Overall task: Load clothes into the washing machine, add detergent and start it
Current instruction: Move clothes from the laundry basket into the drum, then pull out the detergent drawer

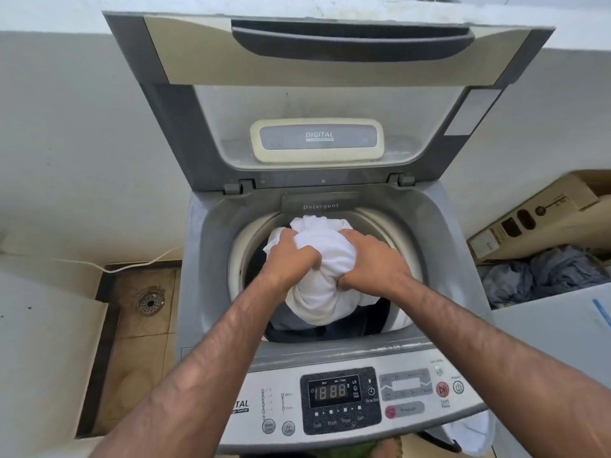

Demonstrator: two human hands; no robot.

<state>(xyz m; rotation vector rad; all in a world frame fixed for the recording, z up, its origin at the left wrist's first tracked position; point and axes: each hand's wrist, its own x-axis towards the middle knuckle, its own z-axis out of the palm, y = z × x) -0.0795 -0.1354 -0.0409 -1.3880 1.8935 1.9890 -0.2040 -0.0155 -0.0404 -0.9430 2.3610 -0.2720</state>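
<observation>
Grips: left hand (291, 259) and right hand (373, 261) both clenched on white cloth (325, 259).
Cloth: over open washing machine (211, 259) drum.
Room: white wall (82, 143); floor drain (150, 303) at left.

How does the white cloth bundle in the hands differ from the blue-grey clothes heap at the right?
The white cloth bundle is held over the drum in both hands' grip; the blue-grey clothes heap lies untouched outside the machine. One is white, the other blue-grey. Both are crumpled fabric.
</observation>
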